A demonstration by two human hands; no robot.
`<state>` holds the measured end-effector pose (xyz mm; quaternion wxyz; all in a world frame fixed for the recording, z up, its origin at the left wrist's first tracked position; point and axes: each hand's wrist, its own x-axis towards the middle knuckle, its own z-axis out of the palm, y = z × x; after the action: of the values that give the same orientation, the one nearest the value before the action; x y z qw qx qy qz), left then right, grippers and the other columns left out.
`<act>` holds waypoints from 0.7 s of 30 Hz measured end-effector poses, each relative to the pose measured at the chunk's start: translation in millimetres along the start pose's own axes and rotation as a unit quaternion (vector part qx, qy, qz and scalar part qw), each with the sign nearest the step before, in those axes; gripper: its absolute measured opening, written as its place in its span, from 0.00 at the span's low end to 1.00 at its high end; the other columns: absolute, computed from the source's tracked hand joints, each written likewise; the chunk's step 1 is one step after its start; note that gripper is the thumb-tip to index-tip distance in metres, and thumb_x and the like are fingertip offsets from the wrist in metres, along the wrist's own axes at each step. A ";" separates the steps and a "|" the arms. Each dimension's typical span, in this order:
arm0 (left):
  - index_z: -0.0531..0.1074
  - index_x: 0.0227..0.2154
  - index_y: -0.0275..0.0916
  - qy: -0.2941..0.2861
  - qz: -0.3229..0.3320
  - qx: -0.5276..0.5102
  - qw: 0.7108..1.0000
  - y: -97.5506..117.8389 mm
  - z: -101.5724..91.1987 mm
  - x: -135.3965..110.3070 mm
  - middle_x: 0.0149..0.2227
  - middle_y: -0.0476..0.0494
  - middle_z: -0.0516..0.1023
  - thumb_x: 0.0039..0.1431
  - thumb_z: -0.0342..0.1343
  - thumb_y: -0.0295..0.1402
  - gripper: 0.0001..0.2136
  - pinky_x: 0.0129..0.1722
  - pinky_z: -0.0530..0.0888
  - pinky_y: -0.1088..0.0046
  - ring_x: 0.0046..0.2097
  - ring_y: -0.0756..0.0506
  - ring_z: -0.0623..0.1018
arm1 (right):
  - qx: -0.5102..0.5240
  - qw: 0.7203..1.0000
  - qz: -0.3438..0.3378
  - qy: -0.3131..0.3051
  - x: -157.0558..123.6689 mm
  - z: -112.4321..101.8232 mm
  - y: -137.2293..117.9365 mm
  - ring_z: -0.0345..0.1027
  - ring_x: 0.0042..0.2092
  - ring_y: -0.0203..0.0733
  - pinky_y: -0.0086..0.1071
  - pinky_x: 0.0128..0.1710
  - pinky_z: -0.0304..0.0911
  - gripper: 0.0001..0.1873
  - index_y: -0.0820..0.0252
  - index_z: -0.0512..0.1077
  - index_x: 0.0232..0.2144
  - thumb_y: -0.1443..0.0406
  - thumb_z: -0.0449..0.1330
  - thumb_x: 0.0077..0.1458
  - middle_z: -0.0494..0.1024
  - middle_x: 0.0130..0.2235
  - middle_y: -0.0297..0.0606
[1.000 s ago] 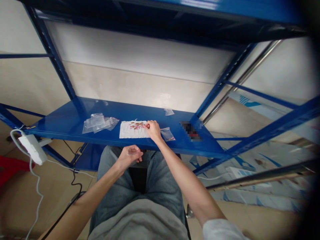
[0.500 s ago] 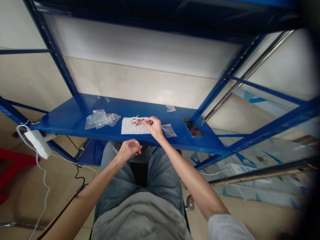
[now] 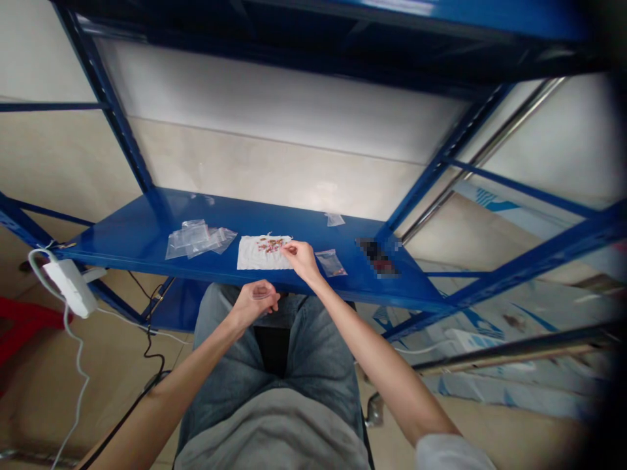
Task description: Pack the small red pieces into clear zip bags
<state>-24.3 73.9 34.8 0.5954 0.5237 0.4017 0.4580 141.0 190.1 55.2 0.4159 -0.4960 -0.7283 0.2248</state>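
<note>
On a white cloth (image 3: 249, 262) lies a loose pile of small reddish and brown bead-like pieces (image 3: 269, 244). My right hand (image 3: 300, 258) is at the pile's right edge, thumb and fingertips pinched together; anything between them is too small to make out. In front of the shelf edge, above my lap, my left hand (image 3: 255, 301) is curled around a clear plastic bag (image 3: 262, 294), whose shine shows across the fingers. Just right of my right hand lies a zip bag (image 3: 332, 262) with a few small pieces inside.
Several flat clear zip bags (image 3: 198, 239) overlap on the left of the blue shelf (image 3: 264, 215). Another small bag (image 3: 335, 220) lies towards the back. A blurred-out dark object (image 3: 378, 258) is at the right. A white power strip (image 3: 72, 287) hangs at the left end.
My right hand stays pinched at the pile's right edge, slightly lower in view. My left hand keeps the bag, its fingers turned a little. The whole view has shifted slightly.
</note>
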 end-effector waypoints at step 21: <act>0.70 0.25 0.35 0.026 0.019 -0.010 0.999 1.1 -11.7 2.4 0.23 0.46 0.76 0.50 0.64 0.38 0.11 0.27 0.70 0.76 0.25 0.51 0.73 | 0.092 0.970 -0.102 -0.199 -27.6 -3.4 -70.4 0.71 0.32 0.38 0.28 0.32 0.61 0.09 0.63 0.79 0.31 0.62 0.64 0.52 0.81 0.31 0.38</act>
<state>-35.0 79.2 34.4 0.5813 0.5127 0.4025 0.4871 110.6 136.1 98.6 0.3272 -0.3244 -0.8193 0.3413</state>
